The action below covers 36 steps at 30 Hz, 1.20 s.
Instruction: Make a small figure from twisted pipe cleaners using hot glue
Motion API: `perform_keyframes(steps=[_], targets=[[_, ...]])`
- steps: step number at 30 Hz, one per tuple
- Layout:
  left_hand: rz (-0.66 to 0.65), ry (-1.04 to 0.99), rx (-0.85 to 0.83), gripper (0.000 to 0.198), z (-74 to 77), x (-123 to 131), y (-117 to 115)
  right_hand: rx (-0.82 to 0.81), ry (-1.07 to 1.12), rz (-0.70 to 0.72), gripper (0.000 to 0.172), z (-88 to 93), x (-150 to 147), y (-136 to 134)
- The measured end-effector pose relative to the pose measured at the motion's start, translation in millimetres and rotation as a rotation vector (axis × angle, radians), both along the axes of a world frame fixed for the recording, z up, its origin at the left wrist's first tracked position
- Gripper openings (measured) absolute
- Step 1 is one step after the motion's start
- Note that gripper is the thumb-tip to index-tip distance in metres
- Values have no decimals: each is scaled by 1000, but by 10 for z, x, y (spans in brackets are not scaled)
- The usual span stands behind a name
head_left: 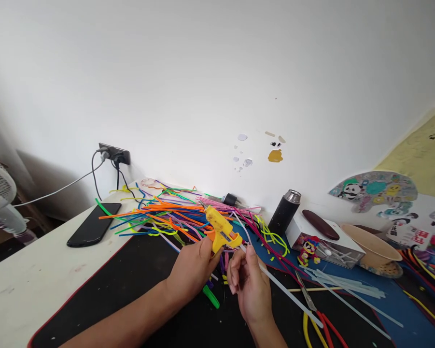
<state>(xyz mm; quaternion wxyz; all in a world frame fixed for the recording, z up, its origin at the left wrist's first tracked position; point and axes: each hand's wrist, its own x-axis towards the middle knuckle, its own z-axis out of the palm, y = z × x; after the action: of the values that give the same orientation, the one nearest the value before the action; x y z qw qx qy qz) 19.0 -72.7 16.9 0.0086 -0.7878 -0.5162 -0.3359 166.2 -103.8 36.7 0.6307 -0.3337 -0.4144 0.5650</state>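
Observation:
My left hand (191, 266) is wrapped round the handle of a yellow hot glue gun (219, 223), its metal nozzle pointing up and to the left. A long translucent glue stick (291, 295) runs from the rear of the gun down to the right. My right hand (254, 290) pinches this stick just behind the gun. Whether the stick's front end is inside the gun is hard to make out. Beyond both hands lies a heap of coloured pipe cleaners (174, 210). Below the gun is a green-handled tool (212, 297), partly hidden by my left hand.
More glue sticks (351, 282) and pliers (307, 299) with red and yellow handles lie at right. Behind them stand a black thermos (285, 211), a small figurine (308, 250), a white box (299, 232) and a bowl (371, 244). A phone (94, 224) rests at left.

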Motion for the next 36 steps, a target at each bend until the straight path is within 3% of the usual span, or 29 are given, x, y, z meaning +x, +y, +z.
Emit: perform_keyframes(steps=[6,12,16,21,29,33,36], targets=[[-182,-239,-301,12,16,65,-87,-47,-44,-59,59,-20,34,50],[-339,-569,-496,25,101,93,-112,27,-216,31,55,15,59,61],[-297,-687,-523,33,91,78,-69,85,-434,40,45,-6,57,59],[-203,-617,-495,34,94,42,-25,104,-559,-95,40,-48,88,108],[-338,-540,-500,24,53,97,-110,143,-635,-63,34,-32,77,89],[-363,-342,-484,17,34,135,-160,54,-621,-63,41,-101,76,103],[-369,-147,-468,20,162,94,-190,12,-564,-33,50,-159,105,151]])
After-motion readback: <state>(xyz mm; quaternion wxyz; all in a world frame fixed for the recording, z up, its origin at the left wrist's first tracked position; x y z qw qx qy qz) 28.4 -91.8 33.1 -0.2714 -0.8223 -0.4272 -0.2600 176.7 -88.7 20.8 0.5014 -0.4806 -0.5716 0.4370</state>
